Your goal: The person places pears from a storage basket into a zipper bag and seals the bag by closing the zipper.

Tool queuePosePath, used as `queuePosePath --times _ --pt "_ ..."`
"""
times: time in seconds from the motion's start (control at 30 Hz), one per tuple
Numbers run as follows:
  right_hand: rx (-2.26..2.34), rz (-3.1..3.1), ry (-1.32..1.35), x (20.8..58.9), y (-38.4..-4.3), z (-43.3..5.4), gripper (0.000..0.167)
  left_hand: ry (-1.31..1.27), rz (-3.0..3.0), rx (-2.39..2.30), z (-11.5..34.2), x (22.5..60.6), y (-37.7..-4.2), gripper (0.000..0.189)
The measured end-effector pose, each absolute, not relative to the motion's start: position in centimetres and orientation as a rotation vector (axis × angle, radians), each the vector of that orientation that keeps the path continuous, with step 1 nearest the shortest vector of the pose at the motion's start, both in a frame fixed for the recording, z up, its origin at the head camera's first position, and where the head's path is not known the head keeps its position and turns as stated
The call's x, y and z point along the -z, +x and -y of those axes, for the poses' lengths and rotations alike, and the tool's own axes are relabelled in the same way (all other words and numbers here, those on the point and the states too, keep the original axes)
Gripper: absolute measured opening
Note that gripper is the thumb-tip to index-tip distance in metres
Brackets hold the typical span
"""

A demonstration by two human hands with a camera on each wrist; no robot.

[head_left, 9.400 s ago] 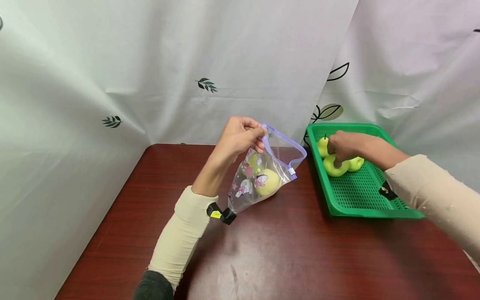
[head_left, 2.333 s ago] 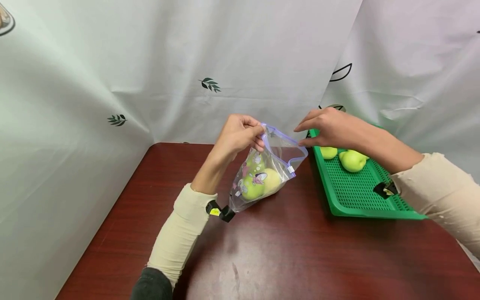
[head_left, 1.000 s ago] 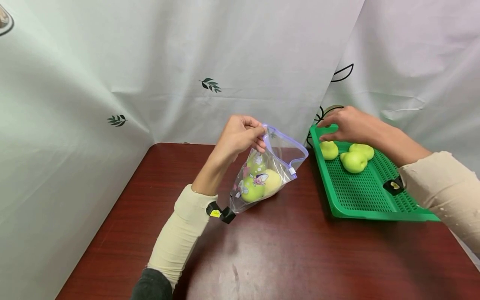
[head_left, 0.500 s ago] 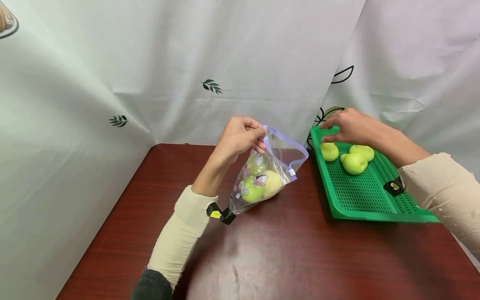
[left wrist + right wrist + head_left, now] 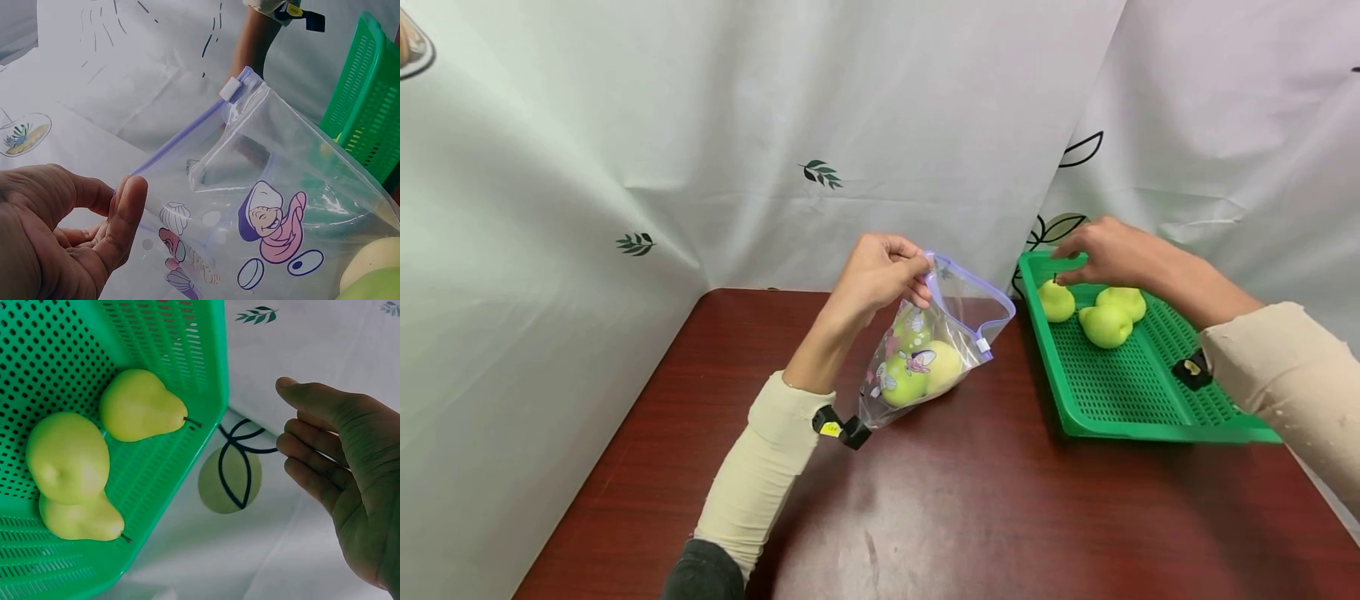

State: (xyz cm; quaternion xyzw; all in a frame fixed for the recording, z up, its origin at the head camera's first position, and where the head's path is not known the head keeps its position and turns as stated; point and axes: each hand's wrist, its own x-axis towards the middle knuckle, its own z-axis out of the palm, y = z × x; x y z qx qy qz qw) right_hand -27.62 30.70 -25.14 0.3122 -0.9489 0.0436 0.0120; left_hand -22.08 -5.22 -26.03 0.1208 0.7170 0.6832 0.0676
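My left hand (image 5: 883,271) pinches the purple-edged mouth of a clear slider zip bag (image 5: 880,387) printed with pink cartoon figures. The bag hangs tilted over the table, its mouth gaping to the right, the white slider (image 5: 230,89) at the far end. Inside lie a pale yellow fruit (image 5: 943,367) and two green fruits, one low (image 5: 904,382) and one higher, partly behind the print. My right hand (image 5: 1108,250) hovers over the green basket's back left part, fingers loosely bent and holding nothing. Just below it sits a stemmed pear (image 5: 140,406); two more pears (image 5: 67,457) lie touching beside it.
The green plastic basket (image 5: 1060,392) with perforated floor stands at the right of the dark red-brown table (image 5: 970,517). A white leaf-printed sheet (image 5: 850,100) hangs behind and along the left side. Small black cameras are strapped to both wrists.
Earlier my right hand touched a fruit in the basket, then was beside the bag's mouth, and is back over the basket. One more green fruit is in the bag. My left hand stayed.
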Motion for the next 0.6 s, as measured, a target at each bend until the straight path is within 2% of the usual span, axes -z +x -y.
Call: queuePosePath --times 0.6 --pt "-0.126 3.083 0.898 26.7 -28.8 -33.2 0.045 0.363 -2.164 -2.061 5.5 26.1 -22.2 0.01"
